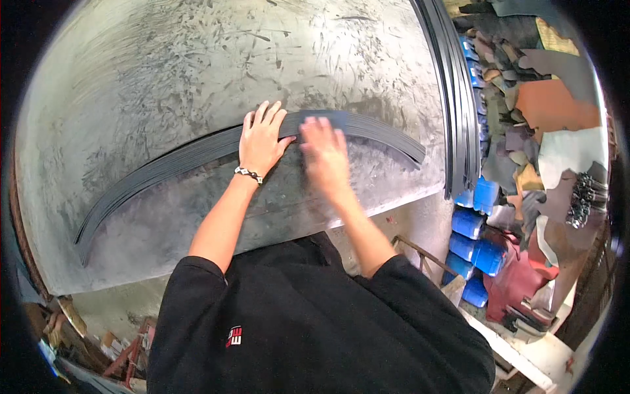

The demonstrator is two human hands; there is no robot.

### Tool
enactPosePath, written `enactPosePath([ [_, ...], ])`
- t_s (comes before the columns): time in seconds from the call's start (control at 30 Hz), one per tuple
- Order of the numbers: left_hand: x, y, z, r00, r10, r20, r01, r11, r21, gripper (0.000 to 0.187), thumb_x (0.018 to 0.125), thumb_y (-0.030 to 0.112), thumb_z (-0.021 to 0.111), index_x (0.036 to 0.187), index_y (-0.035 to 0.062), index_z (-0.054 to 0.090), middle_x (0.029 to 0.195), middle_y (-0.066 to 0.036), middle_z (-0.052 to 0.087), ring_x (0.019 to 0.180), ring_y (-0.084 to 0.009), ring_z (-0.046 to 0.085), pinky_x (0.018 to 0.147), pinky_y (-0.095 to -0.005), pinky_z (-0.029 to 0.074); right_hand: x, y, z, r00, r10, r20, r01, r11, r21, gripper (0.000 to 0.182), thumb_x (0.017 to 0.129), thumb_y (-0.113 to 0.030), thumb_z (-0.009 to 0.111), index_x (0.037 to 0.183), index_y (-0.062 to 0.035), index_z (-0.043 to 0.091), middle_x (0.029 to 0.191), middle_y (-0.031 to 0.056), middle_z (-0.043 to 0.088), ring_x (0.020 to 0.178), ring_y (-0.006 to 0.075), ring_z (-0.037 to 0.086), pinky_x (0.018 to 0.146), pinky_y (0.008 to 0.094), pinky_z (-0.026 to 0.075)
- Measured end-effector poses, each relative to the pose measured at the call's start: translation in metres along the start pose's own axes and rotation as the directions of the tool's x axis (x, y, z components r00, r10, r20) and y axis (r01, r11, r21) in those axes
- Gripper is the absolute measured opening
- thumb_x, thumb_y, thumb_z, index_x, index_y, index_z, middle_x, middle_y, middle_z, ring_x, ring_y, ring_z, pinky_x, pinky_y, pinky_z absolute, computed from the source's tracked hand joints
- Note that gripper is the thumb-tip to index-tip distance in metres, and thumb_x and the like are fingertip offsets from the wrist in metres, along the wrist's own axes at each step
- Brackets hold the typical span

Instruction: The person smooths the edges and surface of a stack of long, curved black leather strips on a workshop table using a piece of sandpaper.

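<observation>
A bundle of long, thin dark grey strips (157, 164) lies side by side in a curved arc across the table, apparently leather strips. My left hand (262, 138), with a beaded bracelet at the wrist, rests over the middle of the bundle, fingers stretched out and thumb apart. Just to its right, my right hand (323, 154) is smeared by motion. Its fingers press on a dark blue-grey sheet (335, 119) that looks like sandpaper, lying across the strips. The underside of the sheet is hidden.
The worn, stained table (328, 59) carries more long dark strips (453, 85) hanging over its right edge. Beyond stand several blue containers (467, 223) and piles of coloured leather pieces (551, 105). A metal frame (420, 253) is near my right elbow.
</observation>
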State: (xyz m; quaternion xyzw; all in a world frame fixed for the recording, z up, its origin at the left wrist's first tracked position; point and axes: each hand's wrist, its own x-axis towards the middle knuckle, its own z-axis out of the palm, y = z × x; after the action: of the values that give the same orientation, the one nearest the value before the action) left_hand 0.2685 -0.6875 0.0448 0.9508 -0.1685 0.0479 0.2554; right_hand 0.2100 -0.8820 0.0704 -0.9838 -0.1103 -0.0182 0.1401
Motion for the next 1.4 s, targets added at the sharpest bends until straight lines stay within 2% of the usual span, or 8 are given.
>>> enactPosePath([
  [0.2,0.000,-0.002,-0.004,0.999,-0.008,0.048,0.009,1.000,-0.021,0.068,0.090,0.045,0.082,0.145,0.0091,0.062,0.161,-0.003,0.055,0.153,-0.0285,0.044,0.123,-0.0500,0.037,0.007,0.112,-0.034,0.605,0.782,-0.149,-0.795,0.605,-0.052,0.047,0.113,-0.027,0.053,0.157,-0.0102,0.056,0.165,0.0166,0.053,0.152,0.0416,0.049,0.124,0.0571,0.037],
  [0.4,0.001,-0.004,-0.002,0.998,0.001,0.057,-0.001,1.000,-0.010,0.069,0.087,0.039,0.085,0.144,0.0071,0.063,0.161,-0.005,0.057,0.152,-0.0293,0.045,0.122,-0.0485,0.038,0.009,-0.030,0.014,0.996,0.085,-0.016,-0.084,0.996,0.040,0.052,0.113,-0.027,0.055,0.163,-0.0153,0.052,0.173,0.0081,0.044,0.164,0.0331,0.034,0.132,0.0578,0.024],
  [0.57,-0.001,-0.004,-0.002,0.998,-0.009,0.065,0.011,0.999,-0.040,0.067,0.090,0.042,0.083,0.143,0.0080,0.062,0.161,-0.004,0.055,0.153,-0.0300,0.043,0.122,-0.0494,0.038,-0.033,0.190,-0.017,0.725,0.625,-0.288,-0.682,0.710,-0.176,0.049,0.114,-0.029,0.050,0.158,-0.0093,0.054,0.169,0.0156,0.048,0.153,0.0365,0.046,0.116,0.0607,0.043],
  [0.77,0.000,-0.009,0.005,0.999,0.015,0.033,-0.015,1.000,0.009,0.064,0.090,0.037,0.083,0.143,0.0079,0.063,0.162,-0.004,0.055,0.154,-0.0290,0.044,0.121,-0.0491,0.039,0.017,-0.064,0.051,0.980,0.174,-0.096,-0.171,0.984,0.039,0.057,0.110,-0.028,0.058,0.164,-0.0114,0.048,0.176,0.0148,0.038,0.166,0.0373,0.027,0.132,0.0600,0.020],
  [1.0,0.001,-0.002,-0.005,0.996,0.006,0.085,-0.006,1.000,0.001,0.068,0.092,0.045,0.081,0.146,0.0081,0.059,0.162,-0.005,0.054,0.153,-0.0298,0.043,0.123,-0.0495,0.037,-0.112,0.208,-0.039,0.721,0.592,-0.359,-0.692,0.632,-0.349,0.040,0.113,-0.024,0.051,0.143,-0.0023,0.065,0.149,0.0269,0.064,0.140,0.0451,0.058,0.118,0.0536,0.045],
  [1.13,0.001,-0.002,-0.004,0.998,0.002,0.058,-0.002,1.000,-0.007,0.068,0.091,0.042,0.083,0.146,0.0085,0.060,0.161,-0.006,0.056,0.153,-0.0303,0.044,0.123,-0.0495,0.037,-0.138,0.147,-0.112,0.559,0.339,-0.756,-0.671,0.721,-0.173,0.040,0.111,-0.011,0.053,0.144,0.0077,0.063,0.147,0.0338,0.062,0.139,0.0484,0.059,0.120,0.0518,0.044],
  [1.27,0.001,0.001,-0.003,0.999,0.010,0.030,-0.011,1.000,0.022,0.072,0.088,0.043,0.084,0.147,0.0095,0.060,0.161,-0.006,0.056,0.153,-0.0298,0.045,0.123,-0.0492,0.036,-0.135,0.059,-0.045,0.692,0.428,-0.582,-0.389,0.900,0.198,0.049,0.108,-0.019,0.063,0.153,0.0009,0.060,0.160,0.0278,0.055,0.154,0.0438,0.047,0.130,0.0521,0.030],
  [1.4,0.000,-0.001,0.005,0.999,0.040,0.022,-0.042,0.995,0.087,0.081,0.088,0.045,0.083,0.155,0.0098,0.054,0.163,-0.006,0.055,0.154,-0.0287,0.044,0.123,-0.0509,0.035,-0.127,0.004,-0.025,0.943,0.268,0.198,-0.280,0.960,0.034,0.115,0.086,-0.055,0.086,0.174,-0.0103,0.027,0.181,0.0276,0.012,0.169,0.0433,0.011,0.134,0.0594,0.016],
])
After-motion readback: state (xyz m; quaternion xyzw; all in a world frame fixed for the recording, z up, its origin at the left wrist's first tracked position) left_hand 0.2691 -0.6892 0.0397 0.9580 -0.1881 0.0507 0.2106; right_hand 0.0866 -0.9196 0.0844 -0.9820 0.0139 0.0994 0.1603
